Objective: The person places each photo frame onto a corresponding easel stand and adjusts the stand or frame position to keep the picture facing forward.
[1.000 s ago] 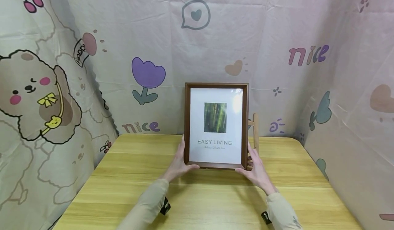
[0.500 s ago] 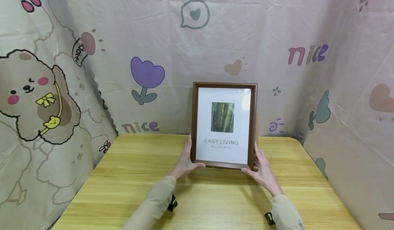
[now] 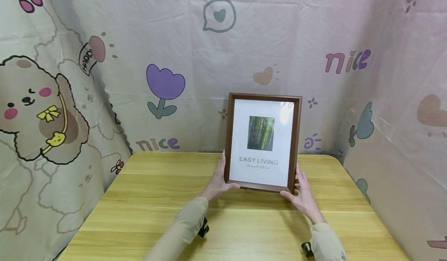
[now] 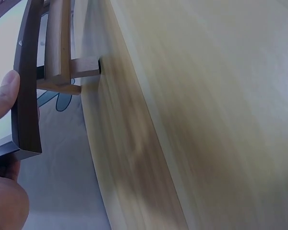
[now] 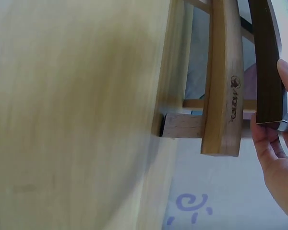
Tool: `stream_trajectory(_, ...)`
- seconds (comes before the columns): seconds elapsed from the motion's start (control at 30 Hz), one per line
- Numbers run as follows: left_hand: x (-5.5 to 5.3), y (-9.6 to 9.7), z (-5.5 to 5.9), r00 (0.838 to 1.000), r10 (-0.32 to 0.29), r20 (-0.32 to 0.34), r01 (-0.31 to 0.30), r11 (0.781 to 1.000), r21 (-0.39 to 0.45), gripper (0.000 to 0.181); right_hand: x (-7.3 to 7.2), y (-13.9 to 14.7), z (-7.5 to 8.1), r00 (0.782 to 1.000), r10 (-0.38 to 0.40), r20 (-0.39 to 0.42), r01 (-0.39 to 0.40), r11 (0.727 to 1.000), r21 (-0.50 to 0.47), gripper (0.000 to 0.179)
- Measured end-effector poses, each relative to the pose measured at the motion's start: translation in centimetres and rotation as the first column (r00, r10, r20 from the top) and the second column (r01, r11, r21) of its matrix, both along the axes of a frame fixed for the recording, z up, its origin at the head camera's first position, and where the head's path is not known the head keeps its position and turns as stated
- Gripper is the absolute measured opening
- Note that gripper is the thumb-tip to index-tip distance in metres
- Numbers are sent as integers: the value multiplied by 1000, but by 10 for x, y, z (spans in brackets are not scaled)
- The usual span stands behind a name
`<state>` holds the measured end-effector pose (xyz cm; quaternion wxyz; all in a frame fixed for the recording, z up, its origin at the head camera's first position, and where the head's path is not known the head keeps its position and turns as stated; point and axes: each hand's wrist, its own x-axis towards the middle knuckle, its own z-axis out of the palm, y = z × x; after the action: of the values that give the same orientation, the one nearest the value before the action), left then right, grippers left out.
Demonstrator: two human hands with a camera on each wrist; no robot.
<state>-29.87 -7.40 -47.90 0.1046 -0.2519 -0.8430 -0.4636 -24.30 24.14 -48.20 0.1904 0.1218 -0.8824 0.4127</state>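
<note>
A brown picture frame with a white "EASY LIVING" insert and a small bamboo picture stands near the back of the table, tilted slightly clockwise. My left hand grips its lower left corner, thumb over the front of the bottom edge. At the lower right corner my right hand holds it the same way, fingers behind. Just behind the frame stands a wooden easel, hidden in the head view; its ledge bears printed lettering in the right wrist view. In the left wrist view, the frame's bottom edge hangs close to the easel.
The light wood table reaches back to a patterned cloth backdrop, which also hangs at the left and right sides. Black wrist straps show at both sleeves.
Both hands have carried the frame to the right and turned it slightly clockwise. The easel post seen earlier at its right side is now covered by the frame.
</note>
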Motion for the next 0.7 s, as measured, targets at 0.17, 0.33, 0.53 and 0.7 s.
stream_trajectory(0.17, -4, 8, 0, 1000, -7, 2, 7, 1000, 0, 136, 2, 5, 1, 1000, -15, 20, 15, 1000, 0, 115)
stream_trajectory(0.33, -8, 14, -1, 999, -16, 30, 16, 1000, 1, 136, 2, 10, -1, 999, -45, 28, 45, 999, 13, 117)
stream_trajectory(0.53, -12, 22, -4, 999, -26, 37, 26, 1000, 0, 137, 2, 15, -3, 998, -66, -10, 66, 998, 23, 118)
stream_trajectory(0.7, -13, 27, -3, 998, -39, 57, 38, 999, 3, 136, 0, 18, -6, 997, -70, -14, 70, 997, 24, 117)
